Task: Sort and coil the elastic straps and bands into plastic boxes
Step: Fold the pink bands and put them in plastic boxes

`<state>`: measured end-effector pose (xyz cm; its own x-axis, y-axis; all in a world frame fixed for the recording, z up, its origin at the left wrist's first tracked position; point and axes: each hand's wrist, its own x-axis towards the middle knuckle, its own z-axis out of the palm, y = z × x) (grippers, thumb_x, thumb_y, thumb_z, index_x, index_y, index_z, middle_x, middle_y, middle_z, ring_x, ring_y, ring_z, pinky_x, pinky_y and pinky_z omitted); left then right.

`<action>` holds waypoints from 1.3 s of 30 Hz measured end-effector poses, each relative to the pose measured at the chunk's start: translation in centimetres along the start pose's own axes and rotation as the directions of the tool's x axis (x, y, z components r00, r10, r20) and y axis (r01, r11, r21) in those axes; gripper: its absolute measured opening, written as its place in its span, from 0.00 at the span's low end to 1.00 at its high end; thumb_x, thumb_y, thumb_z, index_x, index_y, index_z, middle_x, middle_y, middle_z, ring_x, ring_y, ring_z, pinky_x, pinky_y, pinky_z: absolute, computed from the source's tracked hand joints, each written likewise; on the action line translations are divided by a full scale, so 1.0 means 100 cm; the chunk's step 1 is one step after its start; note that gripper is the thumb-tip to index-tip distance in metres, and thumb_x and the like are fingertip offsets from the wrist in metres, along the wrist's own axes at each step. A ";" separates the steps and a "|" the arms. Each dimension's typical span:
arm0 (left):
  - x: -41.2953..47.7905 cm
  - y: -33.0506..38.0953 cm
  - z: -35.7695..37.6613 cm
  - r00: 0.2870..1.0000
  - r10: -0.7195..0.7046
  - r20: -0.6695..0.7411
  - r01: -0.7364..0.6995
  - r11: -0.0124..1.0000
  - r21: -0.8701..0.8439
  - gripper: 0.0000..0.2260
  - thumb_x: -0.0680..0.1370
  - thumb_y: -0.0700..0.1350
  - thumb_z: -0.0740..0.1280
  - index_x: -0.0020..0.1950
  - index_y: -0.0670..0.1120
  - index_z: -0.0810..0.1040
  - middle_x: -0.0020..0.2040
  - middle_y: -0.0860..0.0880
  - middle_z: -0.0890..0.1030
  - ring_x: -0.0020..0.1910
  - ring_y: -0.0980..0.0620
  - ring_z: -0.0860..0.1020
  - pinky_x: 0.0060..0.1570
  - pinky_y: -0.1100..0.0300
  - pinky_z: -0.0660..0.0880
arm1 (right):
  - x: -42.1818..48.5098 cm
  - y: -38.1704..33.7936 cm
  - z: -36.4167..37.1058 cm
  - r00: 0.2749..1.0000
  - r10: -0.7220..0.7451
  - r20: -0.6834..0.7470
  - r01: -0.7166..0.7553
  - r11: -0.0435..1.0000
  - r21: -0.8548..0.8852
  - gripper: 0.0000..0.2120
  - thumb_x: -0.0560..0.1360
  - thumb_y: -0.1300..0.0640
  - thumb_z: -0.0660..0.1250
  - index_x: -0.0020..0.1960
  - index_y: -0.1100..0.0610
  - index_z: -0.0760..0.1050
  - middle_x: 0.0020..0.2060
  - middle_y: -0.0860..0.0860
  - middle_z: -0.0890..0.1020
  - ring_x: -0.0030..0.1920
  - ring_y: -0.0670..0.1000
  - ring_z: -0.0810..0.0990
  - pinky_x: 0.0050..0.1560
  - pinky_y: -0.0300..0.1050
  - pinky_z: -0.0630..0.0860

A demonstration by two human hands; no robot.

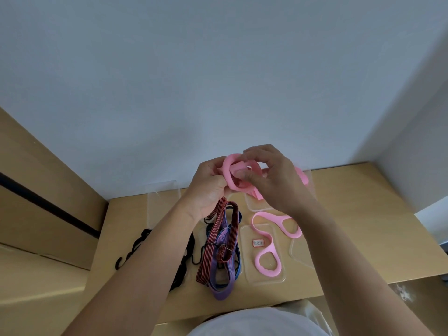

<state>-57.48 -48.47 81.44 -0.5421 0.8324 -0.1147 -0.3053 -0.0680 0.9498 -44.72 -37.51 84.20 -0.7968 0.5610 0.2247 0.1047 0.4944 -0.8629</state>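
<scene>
Wooden desk (351, 214) below, my left hand (208, 187) and right hand (276, 183) pinch the looped pink band (229, 166) in curled fingers (257, 152) above the labelled box (266, 282); any slip, I judge, uncoils it.

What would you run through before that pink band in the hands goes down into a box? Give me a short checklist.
1. Grip: the left hand grips the held pink band and the right hand pinches it. Ok.
2. Coil finished: a loose end hangs out below the right hand. Not ok.
3. Far clear box free to take it: mostly hidden by the hands. Cannot tell.
4. Near clear box tidy: the second pink band sprawls uncoiled across it and past its rim. Not ok.
5. Colours kept apart: the striped bundle lies left of the pink ones, not mixed in. Ok.
</scene>
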 end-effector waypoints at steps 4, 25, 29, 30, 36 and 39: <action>-0.010 0.002 0.007 0.989 -0.077 0.128 0.105 0.969 -0.224 0.16 0.75 0.32 0.62 0.58 0.39 0.83 0.53 0.39 0.84 0.48 0.42 0.84 0.49 0.45 0.83 | 0.000 0.002 0.000 0.997 -0.015 -0.074 0.010 0.997 -0.072 0.07 0.77 0.58 0.72 0.54 0.53 0.82 0.53 0.47 0.83 0.47 0.37 0.79 0.48 0.38 0.76; -0.016 -0.035 0.062 0.992 -0.056 -0.112 0.063 0.996 0.060 0.14 0.86 0.47 0.60 0.56 0.43 0.84 0.52 0.41 0.85 0.50 0.45 0.84 0.60 0.33 0.78 | -0.030 0.048 -0.021 0.965 0.165 -0.205 -0.166 0.986 0.017 0.01 0.81 0.56 0.66 0.50 0.53 0.75 0.40 0.40 0.80 0.39 0.31 0.77 0.36 0.25 0.70; -0.017 -0.033 0.055 0.996 -0.041 -0.078 0.046 0.997 0.070 0.13 0.85 0.48 0.63 0.53 0.47 0.87 0.50 0.42 0.85 0.49 0.46 0.84 0.58 0.36 0.80 | -0.032 0.045 -0.019 0.946 0.268 -0.181 -0.244 0.959 0.143 0.05 0.81 0.54 0.66 0.47 0.52 0.77 0.38 0.44 0.82 0.36 0.36 0.78 0.35 0.31 0.74; -0.017 -0.032 0.053 0.996 -0.044 -0.076 0.049 0.997 0.068 0.12 0.84 0.48 0.64 0.51 0.49 0.88 0.49 0.43 0.86 0.48 0.46 0.84 0.57 0.38 0.81 | -0.033 0.044 -0.018 0.940 0.294 -0.173 -0.263 0.948 0.181 0.05 0.81 0.54 0.66 0.47 0.52 0.77 0.37 0.44 0.82 0.35 0.38 0.79 0.36 0.33 0.76; -0.019 -0.030 0.047 0.996 -0.069 -0.057 0.071 0.997 0.034 0.12 0.85 0.43 0.62 0.54 0.45 0.86 0.50 0.42 0.86 0.50 0.45 0.85 0.53 0.46 0.82 | -0.036 0.038 -0.021 0.905 0.410 -0.111 -0.347 0.865 0.363 0.10 0.82 0.53 0.65 0.54 0.59 0.79 0.43 0.54 0.85 0.45 0.54 0.84 0.46 0.53 0.81; -0.020 -0.029 0.046 0.996 -0.073 -0.041 0.074 0.997 0.020 0.10 0.83 0.44 0.64 0.54 0.47 0.87 0.51 0.43 0.86 0.51 0.46 0.85 0.55 0.47 0.82 | -0.037 0.034 -0.019 0.878 0.464 -0.117 -0.362 0.805 0.470 0.13 0.82 0.53 0.66 0.56 0.64 0.78 0.41 0.58 0.84 0.48 0.66 0.83 0.52 0.67 0.80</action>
<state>-51.91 -47.36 80.25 -0.5503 0.8117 -0.1960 -0.3288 0.0051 0.9444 -40.25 -36.67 81.30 -0.5820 0.7993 -0.1499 0.0930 -0.1177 -0.9887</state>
